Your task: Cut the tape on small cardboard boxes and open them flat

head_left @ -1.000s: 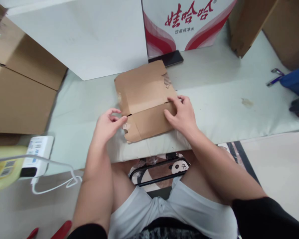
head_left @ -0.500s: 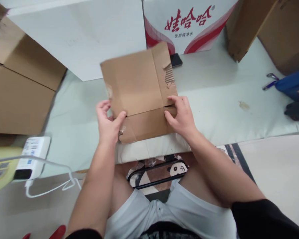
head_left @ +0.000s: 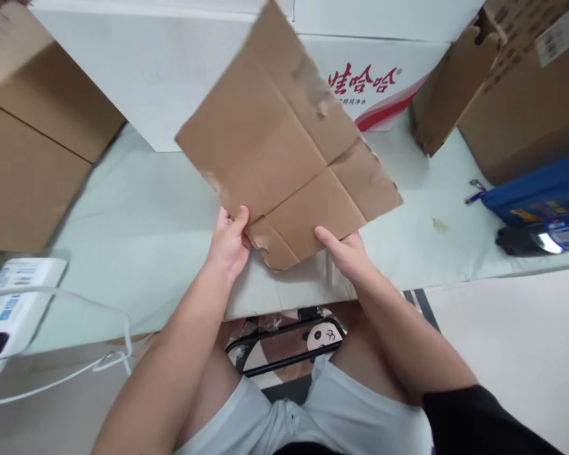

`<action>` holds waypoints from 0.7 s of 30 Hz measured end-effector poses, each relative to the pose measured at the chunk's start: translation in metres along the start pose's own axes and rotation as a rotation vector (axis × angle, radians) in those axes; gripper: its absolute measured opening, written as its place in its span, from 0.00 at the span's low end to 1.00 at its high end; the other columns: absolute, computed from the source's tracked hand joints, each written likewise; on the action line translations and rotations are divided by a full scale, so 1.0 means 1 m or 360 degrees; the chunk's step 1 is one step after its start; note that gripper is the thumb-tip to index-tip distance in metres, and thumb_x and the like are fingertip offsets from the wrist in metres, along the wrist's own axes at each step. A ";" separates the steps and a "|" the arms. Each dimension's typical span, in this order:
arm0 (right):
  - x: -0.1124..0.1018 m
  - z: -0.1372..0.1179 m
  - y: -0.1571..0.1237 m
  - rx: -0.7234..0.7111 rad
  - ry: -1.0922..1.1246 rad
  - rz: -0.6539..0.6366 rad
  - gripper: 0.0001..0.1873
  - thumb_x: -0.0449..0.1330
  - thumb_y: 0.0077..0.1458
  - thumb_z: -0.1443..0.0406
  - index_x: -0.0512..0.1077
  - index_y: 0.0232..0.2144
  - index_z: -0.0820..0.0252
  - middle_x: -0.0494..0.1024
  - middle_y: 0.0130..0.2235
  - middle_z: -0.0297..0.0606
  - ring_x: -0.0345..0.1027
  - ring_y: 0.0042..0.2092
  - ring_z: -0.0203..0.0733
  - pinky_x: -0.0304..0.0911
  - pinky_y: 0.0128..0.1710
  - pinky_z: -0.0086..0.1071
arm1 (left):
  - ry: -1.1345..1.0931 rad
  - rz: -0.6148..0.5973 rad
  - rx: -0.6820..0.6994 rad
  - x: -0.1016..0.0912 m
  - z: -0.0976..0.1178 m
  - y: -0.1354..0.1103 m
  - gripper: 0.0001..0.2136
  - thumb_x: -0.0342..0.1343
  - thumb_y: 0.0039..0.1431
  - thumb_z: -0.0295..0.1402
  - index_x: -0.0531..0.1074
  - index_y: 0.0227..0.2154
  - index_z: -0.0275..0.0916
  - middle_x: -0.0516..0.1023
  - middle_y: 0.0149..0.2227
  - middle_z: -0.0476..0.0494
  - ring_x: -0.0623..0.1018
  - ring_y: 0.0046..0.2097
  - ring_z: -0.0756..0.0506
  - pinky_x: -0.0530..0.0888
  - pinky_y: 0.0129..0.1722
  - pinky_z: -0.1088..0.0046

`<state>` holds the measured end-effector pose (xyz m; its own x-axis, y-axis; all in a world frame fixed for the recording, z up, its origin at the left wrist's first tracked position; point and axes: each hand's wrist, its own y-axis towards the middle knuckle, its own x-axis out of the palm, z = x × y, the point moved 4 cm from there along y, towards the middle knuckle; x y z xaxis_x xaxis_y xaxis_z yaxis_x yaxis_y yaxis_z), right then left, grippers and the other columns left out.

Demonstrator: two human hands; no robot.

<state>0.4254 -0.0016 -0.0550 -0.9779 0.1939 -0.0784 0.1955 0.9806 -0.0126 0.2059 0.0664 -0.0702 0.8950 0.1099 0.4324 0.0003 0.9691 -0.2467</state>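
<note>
A creased sheet of brown cardboard (head_left: 265,139) is held up at a slant above the pale green tabletop. My left hand (head_left: 230,243) grips its lower left edge, thumb on the upper face and fingers curled behind. At the lower right edge, my right hand (head_left: 344,253) pinches the sheet, thumb on top and the other fingers hidden underneath. Fold lines cross the cardboard, and its right and lower left edges look torn and ragged.
White cartons (head_left: 161,76) stand behind the cardboard, one with red lettering. Brown boxes (head_left: 28,170) are at left, with more at right. A white power bank (head_left: 23,297) with a cable lies left. A blue pouch (head_left: 540,189) and a dark bottle (head_left: 526,240) lie right.
The cardboard has been turned and raised, its lower flap now opened out flatter. My right hand has shifted down to the near edge; my left hand keeps hold at the left side.
</note>
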 end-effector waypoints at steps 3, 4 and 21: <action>-0.016 -0.010 -0.014 0.0007 -0.0220 0.0371 0.27 0.67 0.51 0.42 0.67 0.24 0.56 0.67 0.18 0.31 0.59 0.16 0.36 0.59 0.13 0.33 | 0.0259 0.0082 -0.0241 0.006 -0.001 -0.007 0.11 0.65 0.59 0.38 0.70 0.40 0.42 0.83 0.40 0.46 0.82 0.33 0.49 0.76 0.30 0.76; -0.027 -0.017 -0.017 -0.0040 -0.0252 0.0494 0.26 0.67 0.52 0.43 0.67 0.26 0.56 0.67 0.19 0.30 0.58 0.16 0.35 0.59 0.12 0.34 | 0.0332 0.0118 -0.0307 0.006 0.001 -0.009 0.08 0.62 0.61 0.35 0.70 0.39 0.41 0.82 0.37 0.47 0.81 0.30 0.50 0.75 0.28 0.77; -0.264 -0.091 0.054 -0.0188 -0.1102 0.1684 0.12 0.58 0.60 0.75 0.75 0.46 0.69 0.82 0.49 0.58 0.83 0.39 0.55 0.81 0.41 0.51 | 0.0698 -0.0179 -0.0254 0.003 0.018 -0.016 0.05 0.60 0.54 0.33 0.72 0.26 0.40 0.76 0.28 0.48 0.75 0.29 0.50 0.69 0.31 0.74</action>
<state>0.6872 0.0022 0.0559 -0.0985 0.8610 -0.4990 0.8117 0.3596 0.4602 0.2007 0.0552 -0.0496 0.9893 -0.1305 0.0658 0.1455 0.9199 -0.3641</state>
